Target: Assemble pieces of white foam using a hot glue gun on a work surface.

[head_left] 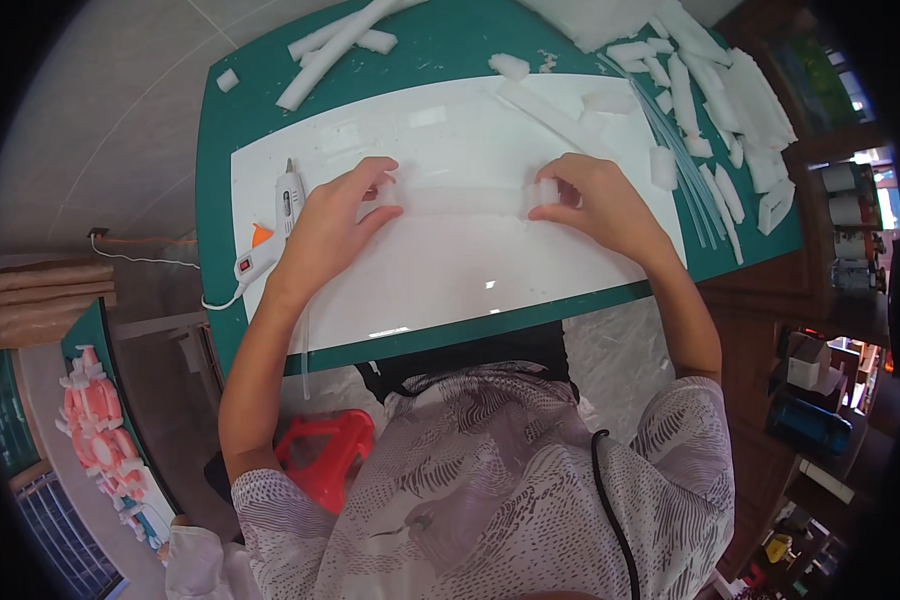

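Observation:
A flat white foam strip (460,200) lies across the white board (420,280), its colour nearly lost against it. At its left end is a small upright foam block (387,193), pinched between the thumb and fingers of my left hand (348,207). My right hand (595,205) closes the same way on another small foam block (547,192) at the right end. Whether the blocks are joined to the strip, I cannot tell. Beside my left wrist lies a white hot glue gun (288,200) with an orange part, its nozzle pointing away from me.
The board rests on a green table (220,150). Foam strips (335,50) lie at the back left. Foam scraps (685,95) and thin clear glue sticks (685,175) cover the right side. A white cord (220,303) leaves the glue gun. A red plastic stool (325,450) stands below left.

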Tool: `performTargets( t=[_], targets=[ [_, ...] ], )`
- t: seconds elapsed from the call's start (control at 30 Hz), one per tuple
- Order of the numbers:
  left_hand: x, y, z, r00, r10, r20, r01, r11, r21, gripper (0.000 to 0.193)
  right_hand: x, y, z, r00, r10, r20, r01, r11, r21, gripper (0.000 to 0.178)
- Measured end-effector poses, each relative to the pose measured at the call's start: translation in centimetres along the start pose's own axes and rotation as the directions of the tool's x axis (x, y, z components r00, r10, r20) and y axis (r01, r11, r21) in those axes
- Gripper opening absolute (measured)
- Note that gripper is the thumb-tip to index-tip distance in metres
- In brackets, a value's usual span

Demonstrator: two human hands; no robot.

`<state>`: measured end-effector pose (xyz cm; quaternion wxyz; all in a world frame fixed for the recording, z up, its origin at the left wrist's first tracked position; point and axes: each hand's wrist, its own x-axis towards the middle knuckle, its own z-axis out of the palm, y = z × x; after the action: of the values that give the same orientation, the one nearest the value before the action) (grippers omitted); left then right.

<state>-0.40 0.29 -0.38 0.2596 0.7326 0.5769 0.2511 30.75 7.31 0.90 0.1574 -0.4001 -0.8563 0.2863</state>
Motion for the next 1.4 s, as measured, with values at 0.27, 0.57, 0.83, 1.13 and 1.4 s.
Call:
performTargets(
  t=[0.27, 0.57, 0.83, 1.13, 1.4],
  targets=[
    [0.1, 0.4, -0.2, 0.998, -0.060, 0.011, 0.060, 0.998, 0.012, 0.045, -0.2, -0.3, -0.1, 0.997, -0.053, 0.047, 0.058, 0.994, -0.092, 0.031],
    [0.2, 0.0, -0.7, 0.997, -0.058, 0.048, 0.059, 0.998, -0.036, 0.048, 0.1, -0.8, 0.2, 0.995, -0.066, 0.078, 0.078, 0.982, -0.173, 0.025],
    [1.2, 0.2, -1.8, 0.986, -0.066, 0.155, 0.073, 0.997, -0.038, 0.052, 0.2, -1.0, 0.2, 0.997, -0.045, 0.064, 0.056, 0.980, -0.190, 0.023],
    [1.2, 0.4, -1.6, 0.983, -0.071, 0.167, 0.069, 0.998, 0.015, 0.048, 0.4, -1.5, 0.1, 0.995, 0.013, 0.099, 0.006, 0.982, -0.190, 0.024],
    [1.3, 0.4, -1.4, 0.984, -0.056, 0.168, 0.056, 0.998, 0.006, 0.047, 0.3, -1.3, 0.2, 0.994, 0.025, 0.109, -0.003, 0.980, -0.197, 0.023]
  ],
)
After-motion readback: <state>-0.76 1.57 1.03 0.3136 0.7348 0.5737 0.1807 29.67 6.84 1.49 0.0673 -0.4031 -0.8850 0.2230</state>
